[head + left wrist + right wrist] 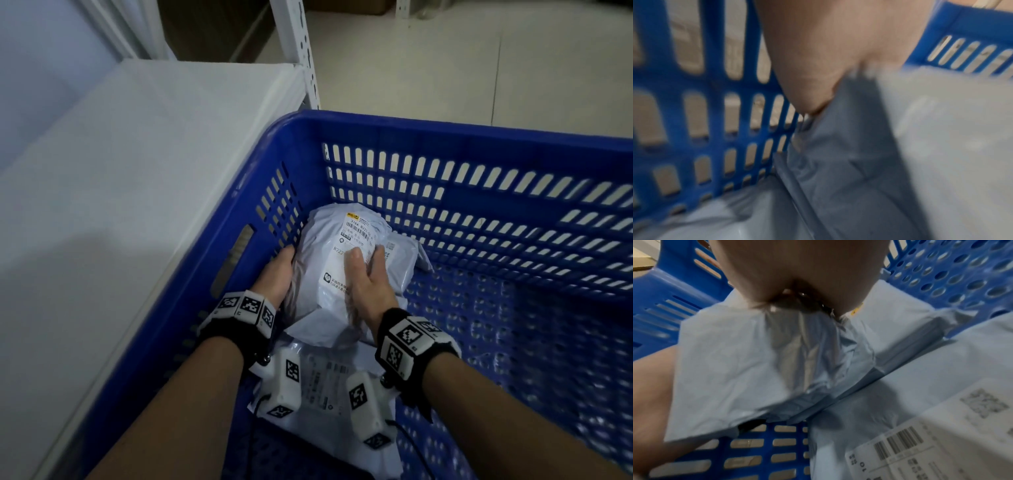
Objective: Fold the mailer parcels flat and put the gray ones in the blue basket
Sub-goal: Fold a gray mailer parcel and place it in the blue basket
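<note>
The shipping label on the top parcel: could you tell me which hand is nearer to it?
Right. The right hand lies on the shipping label; the left hand holds the parcel's left edge.
</note>
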The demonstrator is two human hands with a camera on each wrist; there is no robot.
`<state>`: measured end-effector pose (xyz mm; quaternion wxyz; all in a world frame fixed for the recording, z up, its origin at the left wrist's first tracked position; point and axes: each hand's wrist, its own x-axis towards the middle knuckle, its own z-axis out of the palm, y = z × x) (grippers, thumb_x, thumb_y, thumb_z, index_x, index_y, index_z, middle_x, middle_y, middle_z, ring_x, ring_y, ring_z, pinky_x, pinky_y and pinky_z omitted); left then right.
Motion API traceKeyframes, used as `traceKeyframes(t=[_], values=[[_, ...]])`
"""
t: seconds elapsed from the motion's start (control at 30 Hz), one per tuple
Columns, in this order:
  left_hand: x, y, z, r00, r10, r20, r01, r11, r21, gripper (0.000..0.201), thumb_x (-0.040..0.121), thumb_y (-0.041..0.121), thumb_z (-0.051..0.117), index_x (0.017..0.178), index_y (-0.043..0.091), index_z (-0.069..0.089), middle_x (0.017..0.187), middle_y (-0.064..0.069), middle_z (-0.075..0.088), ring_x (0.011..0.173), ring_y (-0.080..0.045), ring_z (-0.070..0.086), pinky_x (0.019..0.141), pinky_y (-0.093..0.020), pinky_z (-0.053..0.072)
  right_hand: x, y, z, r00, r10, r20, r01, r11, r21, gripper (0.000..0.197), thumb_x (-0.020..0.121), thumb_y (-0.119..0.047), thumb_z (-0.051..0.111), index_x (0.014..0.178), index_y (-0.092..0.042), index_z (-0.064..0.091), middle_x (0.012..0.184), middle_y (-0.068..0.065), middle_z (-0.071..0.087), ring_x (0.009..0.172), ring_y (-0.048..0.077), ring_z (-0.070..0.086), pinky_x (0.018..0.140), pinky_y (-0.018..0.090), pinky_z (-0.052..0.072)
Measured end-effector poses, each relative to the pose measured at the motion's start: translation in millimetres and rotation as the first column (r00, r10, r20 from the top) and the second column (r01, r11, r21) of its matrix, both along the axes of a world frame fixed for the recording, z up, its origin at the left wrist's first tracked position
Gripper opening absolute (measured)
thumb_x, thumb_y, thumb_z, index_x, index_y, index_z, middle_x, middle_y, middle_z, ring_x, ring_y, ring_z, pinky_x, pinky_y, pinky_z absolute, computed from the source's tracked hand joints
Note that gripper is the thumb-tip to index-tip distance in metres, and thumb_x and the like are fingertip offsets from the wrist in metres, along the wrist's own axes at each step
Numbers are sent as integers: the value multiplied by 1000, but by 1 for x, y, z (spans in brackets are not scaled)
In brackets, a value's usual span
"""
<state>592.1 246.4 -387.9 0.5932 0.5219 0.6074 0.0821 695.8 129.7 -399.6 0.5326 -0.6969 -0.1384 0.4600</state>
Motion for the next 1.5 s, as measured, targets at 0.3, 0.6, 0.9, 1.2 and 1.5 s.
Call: traceKeyframes(t=[0.3,0.6,0.9,1.2,1.5], values=[[-15,0,62,1000,-26,18,23,993,117,59,81,54,55,117,7,62,121,-6,67,114,-22,60,106,-45,42,12,-17,94,995,44,90,-35,994,-100,74,99,-60,25,157,-17,8,163,4,12,149,26,15,118,38,15],[-31,-82,282,969,-239,-55,245,920,305,40,103,34,31,98,10,63,100,-7,65,89,-22,59,79,-26,45,-22,-45,283,938,117,326,-145,987,63,67,100,-55,29,150,-11,26,151,10,37,137,29,38,110,37,29],[-139,-169,440,985,-132,-110,171,809,562,50,105,37,29,144,11,45,153,-10,41,138,-25,41,110,-32,29,-128,-97,431,861,159,484,-309,918,248,71,99,-58,27,152,-11,27,156,10,32,142,28,33,116,41,25],[-221,-217,503,987,-62,-150,147,732,666,45,107,30,24,137,7,49,156,-14,35,140,-26,37,106,-33,29,-208,-138,508,793,153,590,-412,848,333,79,93,-67,26,150,-12,31,153,7,38,138,27,39,114,47,31],[-292,-230,475,985,-81,-155,164,735,658,49,107,26,23,148,7,39,157,-12,33,144,-24,31,114,-36,23,-296,-137,490,659,277,699,-534,827,176,71,98,-57,27,147,-6,36,150,13,41,136,30,40,109,41,32]])
